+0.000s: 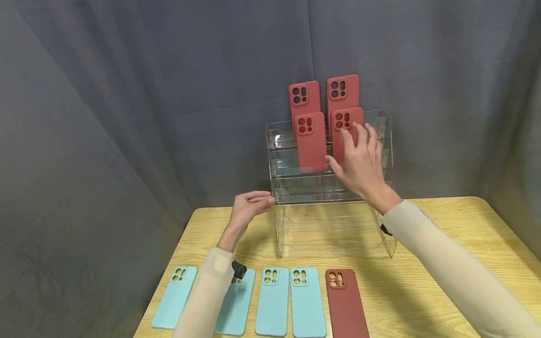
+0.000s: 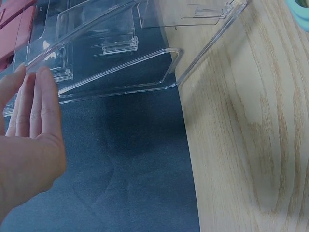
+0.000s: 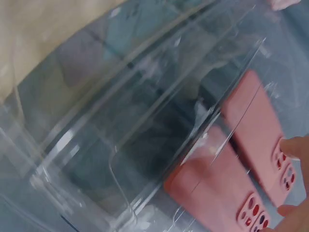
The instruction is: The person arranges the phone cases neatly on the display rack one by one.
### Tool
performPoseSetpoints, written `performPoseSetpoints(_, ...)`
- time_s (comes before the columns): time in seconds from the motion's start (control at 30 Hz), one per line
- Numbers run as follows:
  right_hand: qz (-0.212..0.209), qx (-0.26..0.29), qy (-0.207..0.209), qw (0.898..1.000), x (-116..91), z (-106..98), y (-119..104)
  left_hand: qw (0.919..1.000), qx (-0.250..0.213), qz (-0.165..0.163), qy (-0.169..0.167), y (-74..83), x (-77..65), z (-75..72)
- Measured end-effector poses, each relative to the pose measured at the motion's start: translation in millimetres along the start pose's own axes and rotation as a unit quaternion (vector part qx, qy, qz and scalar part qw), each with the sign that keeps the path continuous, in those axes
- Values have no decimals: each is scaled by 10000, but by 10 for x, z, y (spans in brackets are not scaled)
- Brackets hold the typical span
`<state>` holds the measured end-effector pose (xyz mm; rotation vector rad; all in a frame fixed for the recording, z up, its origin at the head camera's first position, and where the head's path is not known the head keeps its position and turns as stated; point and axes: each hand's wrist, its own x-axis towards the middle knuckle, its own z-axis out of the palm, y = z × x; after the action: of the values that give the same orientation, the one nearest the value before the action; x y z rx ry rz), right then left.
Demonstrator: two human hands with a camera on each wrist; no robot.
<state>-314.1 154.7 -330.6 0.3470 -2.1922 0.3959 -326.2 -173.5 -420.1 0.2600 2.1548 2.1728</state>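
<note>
A clear tiered acrylic display stand (image 1: 319, 203) stands on the table, with red phone cases in its upper tiers. Two lean at the back, a left one (image 1: 305, 109) and a right one (image 1: 354, 87). Ahead of them stand a front left case (image 1: 312, 150) and a front right case (image 1: 339, 149). My right hand (image 1: 364, 164) is at the front right case, fingers spread and fingertips by its upper part; the right wrist view cuts off most of this hand. With straight fingers, my left hand (image 1: 249, 206) touches the stand's left side.
Several light blue phone cases (image 1: 272, 305) lie in a row along the table's near edge, one partly behind my left forearm. A darker red case (image 1: 346, 305) lies right of them. A grey curtain (image 1: 169, 94) hangs close behind the wooden table (image 1: 456, 244).
</note>
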Motion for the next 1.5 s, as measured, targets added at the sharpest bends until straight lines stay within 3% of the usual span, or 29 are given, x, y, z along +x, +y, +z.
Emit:
performPoseSetpoints(0.27, 107, 198, -328, 9992, -462, -125, -189, 10000, 38, 0, 50, 0, -4, 12)
performPoseSetpoints(0.63, -193, 226, -1037, 9942, -1146, -185, -456, 10000, -78, 34, -25, 38, 7, 38)
performPoseSetpoints(0.8, -58, 367, -1225, 9918, -1560, -132, -573, 10000, -35, -57, -5, 24, 9, 34)
performPoseSetpoints(1.0, 124, 638, -1790, 9817, -2094, -88, -685, 10000, -90, -1, 38, 13, 9, 24)
performPoseSetpoints(1.13, 179, 697, -2324, 9700, -2389, -106, -733, 10000, -76, -36, 31, 7, 11, 27)
performPoseSetpoints(1.23, 294, 662, -2865, 9553, -2526, -127, -754, 10000, -44, -27, 21, 11, 10, 26)
performPoseSetpoints(1.5, 625, 875, -4105, 9055, -2570, -179, -762, 9999, -23, 33, 99, 24, -7, 46)
